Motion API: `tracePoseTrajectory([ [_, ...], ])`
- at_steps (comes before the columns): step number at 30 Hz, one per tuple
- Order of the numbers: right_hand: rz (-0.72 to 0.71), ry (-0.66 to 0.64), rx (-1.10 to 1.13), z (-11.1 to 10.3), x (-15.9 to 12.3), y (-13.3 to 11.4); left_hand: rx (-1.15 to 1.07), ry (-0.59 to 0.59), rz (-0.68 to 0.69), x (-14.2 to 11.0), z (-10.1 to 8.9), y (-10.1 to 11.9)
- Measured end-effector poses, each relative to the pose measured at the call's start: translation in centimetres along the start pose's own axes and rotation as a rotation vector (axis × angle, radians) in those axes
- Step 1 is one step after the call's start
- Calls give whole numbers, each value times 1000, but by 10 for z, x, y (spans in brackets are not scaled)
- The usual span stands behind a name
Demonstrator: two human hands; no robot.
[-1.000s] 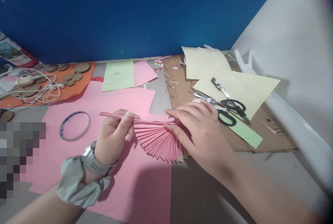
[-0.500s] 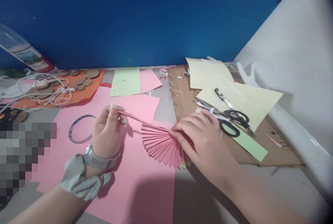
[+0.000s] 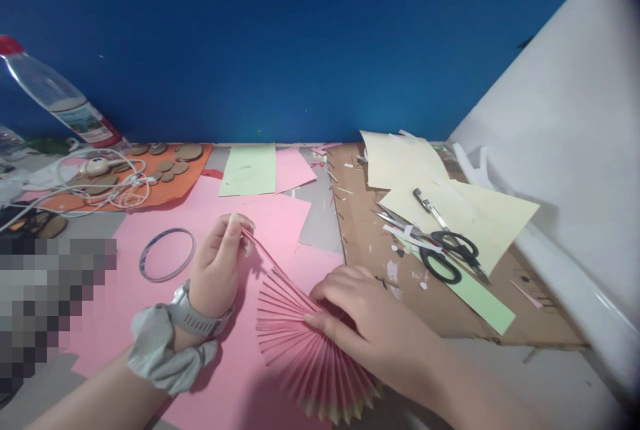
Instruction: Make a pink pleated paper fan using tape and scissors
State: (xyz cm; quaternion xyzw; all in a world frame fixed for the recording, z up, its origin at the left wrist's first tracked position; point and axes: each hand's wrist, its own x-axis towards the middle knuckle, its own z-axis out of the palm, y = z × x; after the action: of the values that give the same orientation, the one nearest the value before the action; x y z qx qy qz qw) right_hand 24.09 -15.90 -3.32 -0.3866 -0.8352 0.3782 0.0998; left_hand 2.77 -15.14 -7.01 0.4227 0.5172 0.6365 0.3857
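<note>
A pleated pink paper fan [image 3: 325,363] spreads in front of me, its folds opening left and toward my body, with yellowish tips on the near edge. My right hand [image 3: 373,320] is the nearer one, its thumb and fingers pinching the gathered point. From there a narrow folded pink strip [image 3: 277,263] slants up and leftward, away from me, to my left hand [image 3: 220,263], which grips its far end between thumb and fingers. Underneath, a large pink sheet [image 3: 160,217] covers part of the grey tabletop [image 3: 320,220]. Left of my left hand, apart from it, lies a thin tape ring [image 3: 142,261]. Beyond my right hand, on brown cardboard [image 3: 357,223], black-handled scissors [image 3: 426,265] lie among a pen [image 3: 435,209], cream sheets [image 3: 500,210] and a green strip [image 3: 493,310].
</note>
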Motion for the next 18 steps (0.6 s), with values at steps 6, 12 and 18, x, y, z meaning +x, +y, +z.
tracePoseTrajectory([
  [6, 28, -35, -1, 2, 1, 1, 56, -94, 2, -7, 1, 1],
  [12, 43, -39, -56, 2, 3, 0, -33, -330, -199, -10, 5, 6],
  [18, 30, -26, -84, 1, 4, -2, 141, -454, -245, -14, 12, 11],
])
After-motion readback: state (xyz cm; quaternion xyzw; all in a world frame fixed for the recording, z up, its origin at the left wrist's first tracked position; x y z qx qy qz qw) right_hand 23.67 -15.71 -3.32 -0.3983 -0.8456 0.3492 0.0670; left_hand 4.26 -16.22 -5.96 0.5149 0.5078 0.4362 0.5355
